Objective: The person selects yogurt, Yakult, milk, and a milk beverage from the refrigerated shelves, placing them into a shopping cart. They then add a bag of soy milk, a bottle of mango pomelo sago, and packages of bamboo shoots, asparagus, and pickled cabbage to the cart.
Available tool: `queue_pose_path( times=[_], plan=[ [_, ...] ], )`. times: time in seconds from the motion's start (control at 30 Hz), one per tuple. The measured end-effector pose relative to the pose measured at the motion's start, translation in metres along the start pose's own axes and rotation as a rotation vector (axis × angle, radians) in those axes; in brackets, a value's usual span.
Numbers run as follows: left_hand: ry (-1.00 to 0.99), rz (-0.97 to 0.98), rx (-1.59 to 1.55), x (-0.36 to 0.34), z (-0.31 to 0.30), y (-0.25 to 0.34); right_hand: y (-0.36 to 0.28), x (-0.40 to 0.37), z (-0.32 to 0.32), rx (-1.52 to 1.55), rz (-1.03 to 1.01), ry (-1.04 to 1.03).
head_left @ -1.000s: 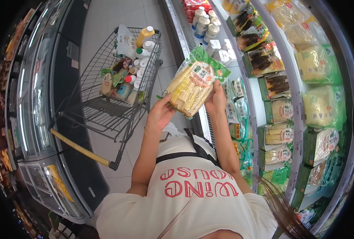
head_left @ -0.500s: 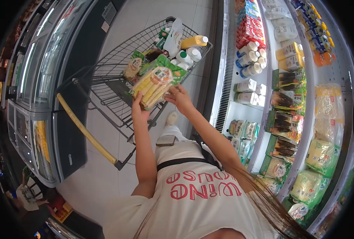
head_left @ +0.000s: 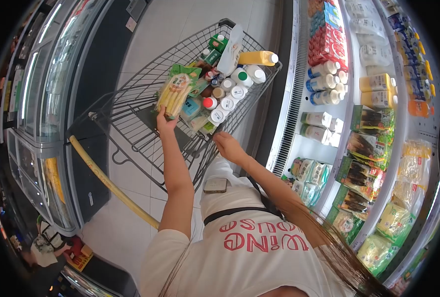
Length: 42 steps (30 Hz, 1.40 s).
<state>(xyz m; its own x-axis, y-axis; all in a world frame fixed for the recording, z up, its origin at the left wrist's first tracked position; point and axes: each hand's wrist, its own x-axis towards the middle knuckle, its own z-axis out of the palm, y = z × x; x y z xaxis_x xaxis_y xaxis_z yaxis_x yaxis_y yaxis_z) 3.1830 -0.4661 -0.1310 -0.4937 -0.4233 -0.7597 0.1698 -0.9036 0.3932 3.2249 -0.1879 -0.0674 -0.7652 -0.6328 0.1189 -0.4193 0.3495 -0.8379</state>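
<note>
My left hand [head_left: 166, 122] grips the lower end of a green and clear bag of pale yellow vegetables [head_left: 174, 94], which is inside the left part of the wire shopping cart [head_left: 146, 83]. Near the cart's right rim is my right hand [head_left: 225, 144], off the bag, with its fingers curled together; whether anything small is in them does not show. Several white bottles [head_left: 228, 103], an orange juice bottle [head_left: 257, 58], a white plastic bag [head_left: 231, 52] and green cartons [head_left: 218, 43] fill the cart's far and right parts.
Refrigerated shelves [head_left: 349, 106] with bottles, cartons and packaged food run along the right. A glass-fronted freezer cabinet [head_left: 47, 94] stands on the left. The cart's yellow handle [head_left: 112, 180] lies at lower left. Part of another person [head_left: 44, 250] shows at the bottom left.
The vegetable bag has moved left and away from me, lower into the cart, uncovering several bottles and packs. My right hand has let go of it and its fingers have closed.
</note>
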Motion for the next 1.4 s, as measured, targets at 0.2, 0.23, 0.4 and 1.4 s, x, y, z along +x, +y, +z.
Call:
queue_pose_path(
  times=[0.2, 0.23, 0.4, 1.4],
  plan=[
    [-0.012, -0.114, 0.088, 0.047, -0.023, -0.036, -0.004, 0.005, -0.006, -0.011, 0.022, -0.044],
    [0.015, -0.125, 0.169, 0.065, -0.035, -0.043, -0.006, 0.005, -0.007, -0.016, 0.018, -0.039],
    [0.219, -0.246, 0.564, 0.109, -0.064, -0.067, -0.008, 0.004, -0.008, -0.024, -0.003, -0.009],
    [-0.586, 0.684, 2.114, -0.27, -0.091, -0.069, -0.069, -0.107, 0.075, -0.538, 0.1, 0.031]
  ],
)
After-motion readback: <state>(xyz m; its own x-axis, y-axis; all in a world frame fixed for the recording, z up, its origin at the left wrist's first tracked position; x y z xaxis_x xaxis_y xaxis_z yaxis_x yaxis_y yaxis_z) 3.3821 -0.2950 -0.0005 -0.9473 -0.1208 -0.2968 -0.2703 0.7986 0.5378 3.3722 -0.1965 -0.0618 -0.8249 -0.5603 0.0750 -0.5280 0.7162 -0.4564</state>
